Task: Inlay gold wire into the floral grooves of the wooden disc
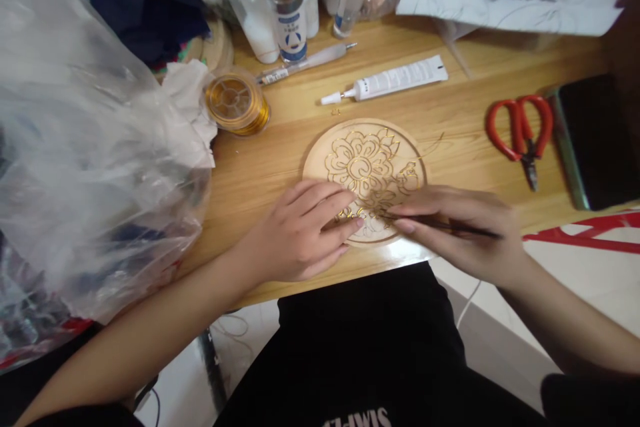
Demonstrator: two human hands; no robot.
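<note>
A round wooden disc with a gold wire flower pattern lies near the front edge of the wooden table. My left hand rests flat on the disc's near left part, fingers pressing on the wire. My right hand holds a thin dark tool, likely tweezers, with its tip on the disc beside the left fingertips. A loose strand of gold wire trails off the disc to the right.
A spool of gold wire sits left of the disc. A white glue tube, a pen-like applicator and several bottles stand behind. Red scissors and a dark phone lie right. A large plastic bag fills the left.
</note>
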